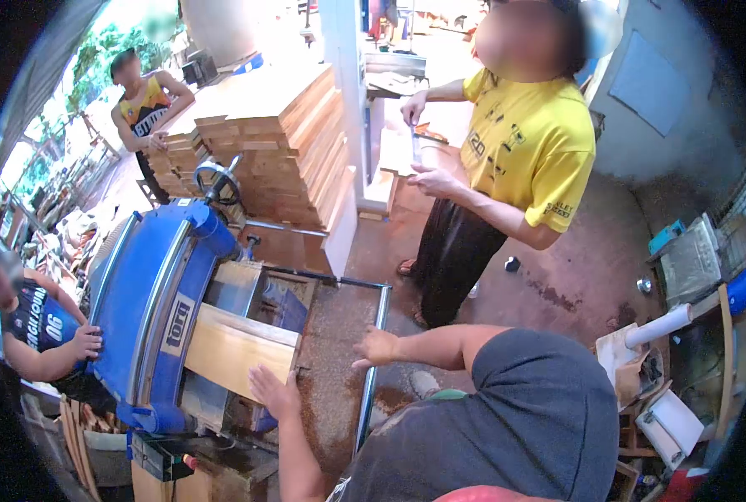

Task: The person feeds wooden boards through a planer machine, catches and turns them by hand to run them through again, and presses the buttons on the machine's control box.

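A pale wooden board [243, 345] lies partly in a blue thickness planer [155, 301] marked "torq", its near end sticking out. At that end, my left hand [277, 391] rests against the board's corner with its fingers stretched out. My right hand [379, 345] is held apart from the board, above the metal roller bar [372, 360] of the machine's frame, with its fingers apart and nothing visible in them. The middle of the board's length is hidden inside the planer.
Tall stacks of boards [306, 138] stand behind the planer. A person in a yellow shirt [532, 142] stands ahead, holding a small object. Another person's hand [87, 341] rests on the planer's far side. A third person [149, 109] stands by the stacks. Clutter lines the right wall.
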`<state>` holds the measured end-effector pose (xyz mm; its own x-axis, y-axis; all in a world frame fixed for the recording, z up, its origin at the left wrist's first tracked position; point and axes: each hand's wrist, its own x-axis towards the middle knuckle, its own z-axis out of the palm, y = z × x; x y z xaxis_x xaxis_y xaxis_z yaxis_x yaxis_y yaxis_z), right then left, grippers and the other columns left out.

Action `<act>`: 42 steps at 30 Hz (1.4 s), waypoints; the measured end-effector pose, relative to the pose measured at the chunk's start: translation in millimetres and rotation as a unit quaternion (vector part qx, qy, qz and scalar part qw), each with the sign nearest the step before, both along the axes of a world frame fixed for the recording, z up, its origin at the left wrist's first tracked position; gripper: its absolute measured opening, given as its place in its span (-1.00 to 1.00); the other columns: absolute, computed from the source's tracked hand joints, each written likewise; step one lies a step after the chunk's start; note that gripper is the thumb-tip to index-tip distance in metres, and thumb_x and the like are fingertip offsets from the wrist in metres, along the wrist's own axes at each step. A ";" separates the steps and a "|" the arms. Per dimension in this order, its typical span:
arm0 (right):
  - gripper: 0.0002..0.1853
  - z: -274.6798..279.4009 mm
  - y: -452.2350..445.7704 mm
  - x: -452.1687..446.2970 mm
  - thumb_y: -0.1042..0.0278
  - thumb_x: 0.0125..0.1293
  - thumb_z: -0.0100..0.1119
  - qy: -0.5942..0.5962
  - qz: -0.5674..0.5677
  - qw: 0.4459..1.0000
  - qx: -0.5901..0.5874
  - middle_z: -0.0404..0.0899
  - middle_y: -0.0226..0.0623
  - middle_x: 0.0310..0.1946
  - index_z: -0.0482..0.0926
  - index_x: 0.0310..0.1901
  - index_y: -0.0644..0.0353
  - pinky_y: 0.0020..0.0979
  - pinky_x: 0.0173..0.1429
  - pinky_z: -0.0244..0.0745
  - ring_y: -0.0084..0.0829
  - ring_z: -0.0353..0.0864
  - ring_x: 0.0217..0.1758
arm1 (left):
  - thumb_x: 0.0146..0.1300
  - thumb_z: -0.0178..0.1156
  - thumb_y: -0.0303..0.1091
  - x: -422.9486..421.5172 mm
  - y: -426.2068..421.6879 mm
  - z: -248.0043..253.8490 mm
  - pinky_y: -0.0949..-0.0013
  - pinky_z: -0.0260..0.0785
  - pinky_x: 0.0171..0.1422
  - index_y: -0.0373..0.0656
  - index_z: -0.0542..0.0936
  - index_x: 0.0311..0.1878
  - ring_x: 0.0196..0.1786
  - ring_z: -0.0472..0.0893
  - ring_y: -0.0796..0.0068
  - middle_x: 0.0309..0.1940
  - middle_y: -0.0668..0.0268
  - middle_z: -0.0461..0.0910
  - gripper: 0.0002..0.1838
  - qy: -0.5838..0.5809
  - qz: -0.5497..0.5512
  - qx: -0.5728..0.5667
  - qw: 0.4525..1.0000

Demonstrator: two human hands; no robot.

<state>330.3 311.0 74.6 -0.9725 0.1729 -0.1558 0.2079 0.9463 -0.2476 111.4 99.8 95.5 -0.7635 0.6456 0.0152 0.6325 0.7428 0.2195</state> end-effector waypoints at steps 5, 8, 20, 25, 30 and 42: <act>-0.56 -12.4 -1.2 13.0 -0.15 0.33 0.03 0.145 0.010 0.989 -0.001 0.61 -0.24 -0.44 0.64 -0.37 0.08 -0.13 0.14 0.33 -0.20 0.58 -0.21 | 0.27 0.16 0.08 -19.1 -3.6 -16.1 -0.04 -0.25 0.60 -0.28 0.09 0.49 0.57 -0.04 -0.04 0.50 -0.12 0.01 -0.11 0.042 -0.017 0.008 0.999; -0.63 -7.8 -2.5 6.0 -0.05 0.33 0.05 0.129 0.007 0.992 0.004 0.61 -0.28 -0.42 0.65 -0.36 0.06 -0.16 0.13 0.34 -0.23 0.57 -0.16 | 0.29 0.13 0.08 -22.8 -2.7 -7.6 -0.04 -0.24 0.60 -0.25 0.12 0.49 0.56 -0.02 -0.03 0.50 -0.11 0.02 -0.14 0.052 -0.018 -0.012 0.998; -0.64 -12.7 5.7 -6.3 -0.06 0.31 0.03 0.136 -0.007 0.990 0.029 0.63 -0.24 -0.39 0.65 -0.35 0.04 -0.13 0.05 0.36 -0.13 0.56 -0.17 | 0.27 0.14 0.12 -58.0 2.2 -14.0 -0.09 -0.19 0.58 -0.07 0.18 0.50 0.56 0.03 0.07 0.53 0.05 0.03 -0.18 0.042 -0.009 -0.052 0.998; -0.64 -11.0 17.4 -7.6 -0.04 0.28 0.03 0.104 -0.064 0.992 0.037 0.63 -0.21 -0.40 0.63 -0.42 0.06 -0.10 0.03 0.40 -0.12 0.58 -0.19 | 0.32 0.07 0.11 -76.4 17.5 -18.3 -0.08 -0.23 0.59 -0.06 0.14 0.51 0.58 -0.01 0.12 0.54 0.10 0.02 -0.21 0.053 -0.033 -0.014 0.998; -0.72 -14.6 -5.4 1.0 0.05 0.25 0.10 0.199 -0.055 0.978 0.003 0.62 -0.16 -0.45 0.64 -0.36 0.08 -0.09 0.04 0.40 -0.11 0.59 -0.19 | 0.24 0.21 -0.10 -77.3 -18.5 -38.5 -0.02 -0.20 0.60 -0.20 0.22 0.45 0.55 0.04 0.05 0.49 0.00 0.11 -0.24 0.023 -0.075 0.026 0.997; -0.77 -21.2 0.5 -1.7 0.19 0.22 0.11 0.203 -0.030 0.978 0.027 0.59 -0.05 -0.53 0.62 -0.47 0.12 -0.04 -0.09 0.39 -0.01 0.58 -0.35 | 0.22 0.22 -0.12 113.0 -190.2 -14.1 0.02 -0.10 0.58 -0.08 0.42 0.32 0.55 0.04 0.01 0.49 -0.02 0.10 -0.40 -0.064 0.068 0.120 0.988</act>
<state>328.6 311.4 53.4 -0.9401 0.2287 0.2529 0.1580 0.9495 -0.2713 224.3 -90.4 81.4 -0.8484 0.5267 0.0532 0.4866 0.7362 0.4704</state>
